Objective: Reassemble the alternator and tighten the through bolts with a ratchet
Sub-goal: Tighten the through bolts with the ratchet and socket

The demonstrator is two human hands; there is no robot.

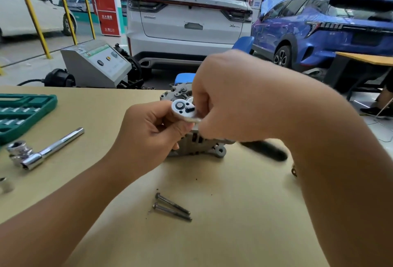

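A grey alternator (pixel 200 146) stands on the tan table (pixel 234 213), mostly hidden behind my hands. Over its top sits a ratchet (pixel 183 109), its round silver head facing up and its black handle (pixel 264 149) blurred, pointing down to the right. My left hand (pixel 148 137) pinches the ratchet head from the left. My right hand (pixel 231 98) is curled round the ratchet just behind the head. Two long through bolts (pixel 172 207) lie side by side on the table in front of the alternator.
A green socket case (pixel 25 113) lies at the left edge. A chrome bar with a socket (pixel 42 153) lies near it. A small metal part (pixel 294 171) sits by my right forearm. Beyond the table stand a grey machine (pixel 95 64) and parked cars.
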